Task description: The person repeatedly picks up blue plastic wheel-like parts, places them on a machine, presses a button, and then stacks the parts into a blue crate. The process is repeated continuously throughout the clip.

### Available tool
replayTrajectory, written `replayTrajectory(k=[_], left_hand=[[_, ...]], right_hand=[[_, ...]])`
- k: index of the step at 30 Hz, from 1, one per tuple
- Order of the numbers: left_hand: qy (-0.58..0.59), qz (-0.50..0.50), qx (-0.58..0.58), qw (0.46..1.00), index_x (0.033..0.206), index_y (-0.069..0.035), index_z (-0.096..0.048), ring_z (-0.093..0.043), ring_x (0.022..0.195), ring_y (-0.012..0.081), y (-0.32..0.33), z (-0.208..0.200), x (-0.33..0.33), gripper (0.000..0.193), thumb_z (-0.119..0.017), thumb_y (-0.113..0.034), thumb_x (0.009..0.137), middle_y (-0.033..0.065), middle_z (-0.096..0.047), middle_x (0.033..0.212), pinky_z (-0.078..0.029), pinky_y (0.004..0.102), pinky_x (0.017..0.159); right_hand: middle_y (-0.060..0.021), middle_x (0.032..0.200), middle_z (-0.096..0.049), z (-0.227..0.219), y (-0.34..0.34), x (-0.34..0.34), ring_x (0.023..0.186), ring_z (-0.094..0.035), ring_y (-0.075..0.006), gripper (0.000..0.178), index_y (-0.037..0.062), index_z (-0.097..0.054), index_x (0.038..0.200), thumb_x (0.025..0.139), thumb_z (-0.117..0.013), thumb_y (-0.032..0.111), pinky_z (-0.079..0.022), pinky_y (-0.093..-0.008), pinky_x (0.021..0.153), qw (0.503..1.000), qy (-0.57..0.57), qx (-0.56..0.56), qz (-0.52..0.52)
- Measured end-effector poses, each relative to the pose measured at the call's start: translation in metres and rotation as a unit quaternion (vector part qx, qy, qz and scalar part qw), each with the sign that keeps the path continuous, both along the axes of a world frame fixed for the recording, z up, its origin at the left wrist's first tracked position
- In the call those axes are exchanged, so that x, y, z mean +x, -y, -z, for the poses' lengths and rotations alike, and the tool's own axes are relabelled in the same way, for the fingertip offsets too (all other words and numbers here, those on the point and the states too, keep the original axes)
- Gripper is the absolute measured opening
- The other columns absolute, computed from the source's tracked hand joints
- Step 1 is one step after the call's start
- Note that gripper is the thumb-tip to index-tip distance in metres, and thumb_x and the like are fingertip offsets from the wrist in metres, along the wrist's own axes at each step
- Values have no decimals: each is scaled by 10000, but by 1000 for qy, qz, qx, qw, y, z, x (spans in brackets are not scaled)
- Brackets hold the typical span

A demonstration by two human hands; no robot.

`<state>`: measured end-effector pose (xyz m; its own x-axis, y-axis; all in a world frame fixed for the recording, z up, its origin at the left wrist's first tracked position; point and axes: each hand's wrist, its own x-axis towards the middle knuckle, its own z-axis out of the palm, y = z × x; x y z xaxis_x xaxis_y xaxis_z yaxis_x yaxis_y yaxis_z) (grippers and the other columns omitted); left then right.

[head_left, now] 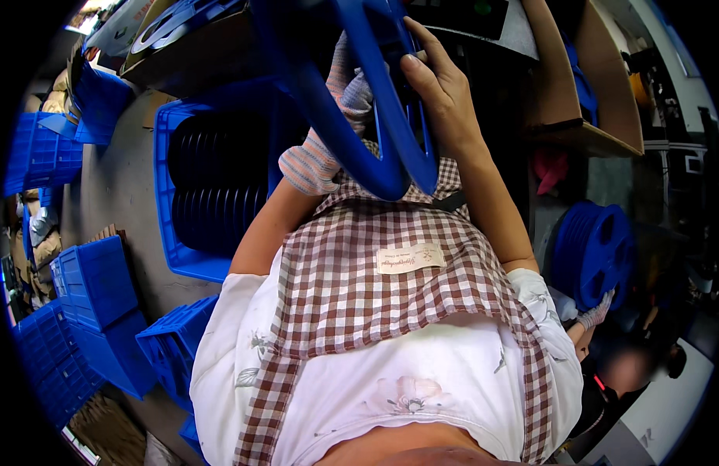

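Holding round blue plastic reel point(403, 144), twelve o'clock, in curled right hand point(450, 97); can't judge half-hidden left hand point(350, 101); likely light, stiff; grip rims.

Here we are up on the wearer's head, left-hand fisheye of the pair, staring steeply down the chest! White shirt point(359, 380) right up close at the lower edge, apron point(336, 311) across the middle, left hand point(321, 147) and right hand point(449, 97) near, up top! Crates point(103, 283) farther off, curving along the dark rim!
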<state>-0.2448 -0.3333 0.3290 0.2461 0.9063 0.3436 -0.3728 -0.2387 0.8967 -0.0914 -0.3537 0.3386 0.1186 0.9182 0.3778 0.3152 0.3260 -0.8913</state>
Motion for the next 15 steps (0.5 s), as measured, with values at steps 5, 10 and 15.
replayTrajectory(k=[5,10,15], left_hand=[[-17,-4,-8,1000,1407,-59,-455,-613,1013,133,6,-16,-1,595,-663,-320,913,83,-626,1160,-480,323,932],[-17,34,-27,999,1427,-81,-404,-604,923,103,-3,2,-7,556,-612,-237,936,78,-600,1102,-514,257,826],[5,78,-54,995,1447,-103,-353,-595,832,73,-9,17,-14,534,-562,-155,959,72,-575,1043,-548,191,720]], right_hand=[[-174,1060,-549,-1,-2,-5,966,-589,-275,733,63,-439,1421,884,-541,551,-496,-386,838,1000,17,3,11],[-230,1085,-628,-10,2,-8,997,-657,-317,750,69,-442,1416,873,-550,575,-532,-427,855,1000,14,-18,5],[-97,860,-624,-17,6,-18,813,-620,-181,736,66,-438,1424,884,-567,548,-495,-318,754,1000,-4,-22,9]])
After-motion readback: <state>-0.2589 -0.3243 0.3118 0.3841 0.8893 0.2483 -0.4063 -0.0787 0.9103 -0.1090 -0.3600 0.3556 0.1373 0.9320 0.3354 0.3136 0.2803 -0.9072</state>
